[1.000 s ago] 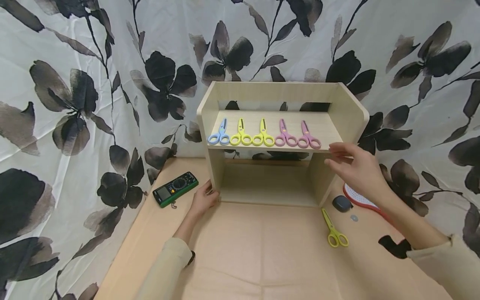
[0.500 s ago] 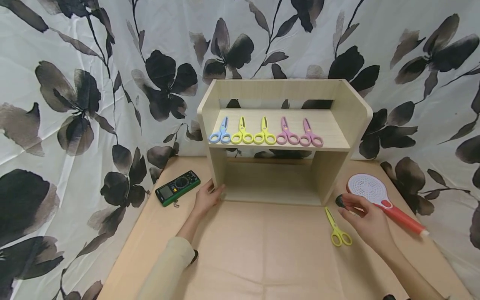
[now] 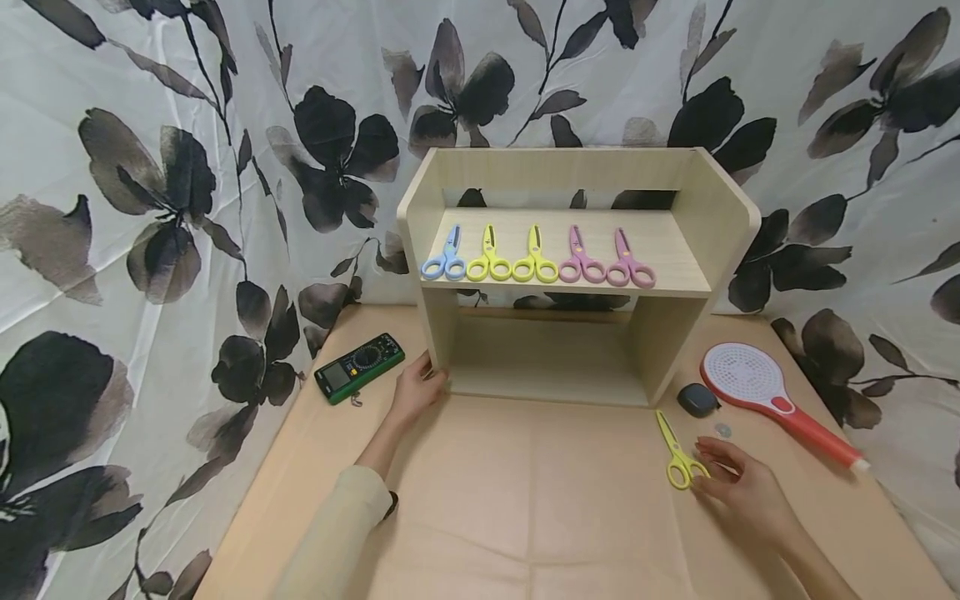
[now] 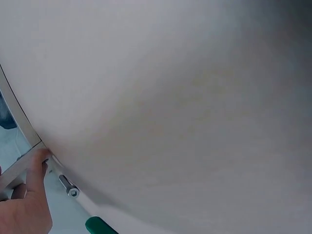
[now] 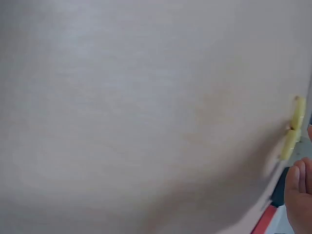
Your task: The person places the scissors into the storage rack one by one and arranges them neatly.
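A pale wooden two-tier shelf (image 3: 547, 350) stands at the back of the table. My left hand (image 3: 415, 393) grips the bottom front corner of its left side panel, and in the left wrist view the left hand (image 4: 29, 200) has its fingers about that edge. Yellow scissors (image 3: 678, 458) lie on the table in front of the shelf's right side. My right hand (image 3: 742, 492) is at their handle loops, fingers loosely bent and thumb apart; whether it touches them is unclear. In the right wrist view the scissors (image 5: 292, 129) appear beside the fingertips.
On the upper tier lie blue scissors (image 3: 444, 254), two yellow scissors (image 3: 489, 257) and two pink scissors (image 3: 581, 258) in a row. A green multimeter (image 3: 360, 368) lies left. Right are a dark rounded object (image 3: 698, 400), a small grey disc (image 3: 722, 430) and a red-handled paddle brush (image 3: 750, 375).
My right hand has left the shelf's right side, passed over the dark rounded object and come down to the yellow scissors on the table. My left hand has stayed at the shelf corner.
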Tool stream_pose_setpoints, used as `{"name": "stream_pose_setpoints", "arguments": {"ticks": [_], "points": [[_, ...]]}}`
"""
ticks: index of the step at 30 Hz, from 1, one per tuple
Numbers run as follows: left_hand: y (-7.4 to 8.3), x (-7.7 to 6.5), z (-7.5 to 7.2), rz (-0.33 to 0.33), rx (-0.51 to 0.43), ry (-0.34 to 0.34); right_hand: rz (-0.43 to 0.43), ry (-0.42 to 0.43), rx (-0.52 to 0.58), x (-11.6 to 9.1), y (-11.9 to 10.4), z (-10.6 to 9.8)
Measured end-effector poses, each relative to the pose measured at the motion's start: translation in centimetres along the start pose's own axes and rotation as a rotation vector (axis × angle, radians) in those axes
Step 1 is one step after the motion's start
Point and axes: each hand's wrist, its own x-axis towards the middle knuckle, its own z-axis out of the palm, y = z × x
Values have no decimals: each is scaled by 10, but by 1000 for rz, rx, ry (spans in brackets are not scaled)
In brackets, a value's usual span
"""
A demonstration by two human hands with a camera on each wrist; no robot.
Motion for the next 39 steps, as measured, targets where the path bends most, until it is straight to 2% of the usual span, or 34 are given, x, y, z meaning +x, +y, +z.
{"name": "stream_pose_setpoints", "arguments": {"ticks": [5, 8, 13, 20, 29, 39], "points": [[1, -1, 0, -2, 4, -3, 100, -47, -45, 2, 9, 2], [1, -1, -1, 1, 10, 4, 121, -52, -94, 6, 11, 3], [-1, 0, -2, -2, 21, 21, 86, -36, -176, 11, 11, 4], [-3, 3, -2, 5, 47, 30, 67, 6, -184, 13, 11, 6], [-5, 3, -3, 6, 27, 18, 23, 44, -199, 11, 11, 11], [-5, 3, 0, -3, 44, 21, 89, 29, -232, 10, 7, 8]]}}
